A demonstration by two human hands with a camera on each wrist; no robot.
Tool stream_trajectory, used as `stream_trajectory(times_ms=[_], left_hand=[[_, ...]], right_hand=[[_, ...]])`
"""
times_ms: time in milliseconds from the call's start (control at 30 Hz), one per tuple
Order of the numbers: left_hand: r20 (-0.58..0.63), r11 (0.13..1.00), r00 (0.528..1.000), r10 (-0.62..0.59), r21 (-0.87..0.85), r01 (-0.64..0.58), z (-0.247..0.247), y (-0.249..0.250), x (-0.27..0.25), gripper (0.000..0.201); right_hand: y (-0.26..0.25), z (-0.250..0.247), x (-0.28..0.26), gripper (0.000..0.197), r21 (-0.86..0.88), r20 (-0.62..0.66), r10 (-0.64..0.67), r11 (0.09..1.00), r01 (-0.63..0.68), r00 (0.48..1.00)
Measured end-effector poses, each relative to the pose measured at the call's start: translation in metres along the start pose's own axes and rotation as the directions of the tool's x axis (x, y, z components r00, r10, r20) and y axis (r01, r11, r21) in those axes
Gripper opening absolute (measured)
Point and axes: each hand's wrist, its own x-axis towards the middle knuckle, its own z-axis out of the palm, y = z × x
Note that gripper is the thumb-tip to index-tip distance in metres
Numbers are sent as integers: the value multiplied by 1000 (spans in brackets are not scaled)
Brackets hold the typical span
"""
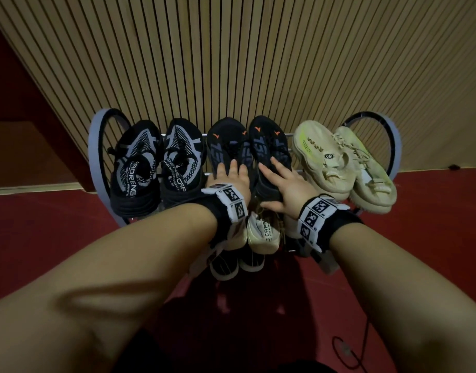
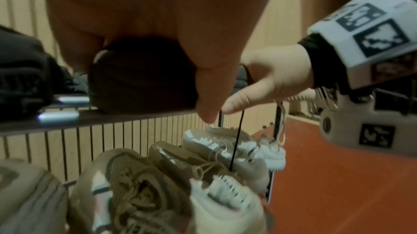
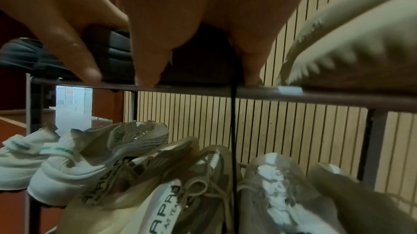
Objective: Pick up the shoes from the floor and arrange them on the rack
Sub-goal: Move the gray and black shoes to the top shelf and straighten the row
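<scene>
Both hands flat on black pair, rack top tier w/ 3 pairs.

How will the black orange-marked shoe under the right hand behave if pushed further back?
Black shoe probably slides as one piece: the right hand lies flat on it. Its upper looks soft and may dent. The hanging black lace is floppy and could snag the rack bar.

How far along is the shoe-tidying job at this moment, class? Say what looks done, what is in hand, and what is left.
Done: the top shelf of the rack holds a black-and-grey pair and a cream pair, and pale shoes fill the shelf below. In hand: the left hand and right hand rest on the black pair with orange marks. Left: no shoes show on the visible floor.
</scene>
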Motion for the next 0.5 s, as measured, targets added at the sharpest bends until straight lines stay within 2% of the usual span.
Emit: stream_trajectory(times_ms=[33,133,200,267,367,500], left_hand=[[-27,1000,1000,0,19,1,0,0,-3,80],[-95,997,996,-1,76,8,-6,4,-11,104],[-156,998,988,16,59,-6,-13,8,-13,111],[-204,995,976,78,78,-63,-20,18,-10,112],[-233,978,956,178,145,-147,-27,42,-4,111],[-218,946,929,299,192,-260,-26,92,2,106]], right_hand=[[0,-3,-1,93,-17,24,3,1000,-3,1000],[4,-16,-14,101,-65,30,-16,998,18,999],[13,-23,-30,101,-137,-56,-42,990,34,998],[28,-29,-47,101,-256,-182,-20,966,-28,983],[60,-36,-73,103,-264,-308,145,936,-231,940],[104,-34,-94,111,-236,-222,396,865,-443,891]])
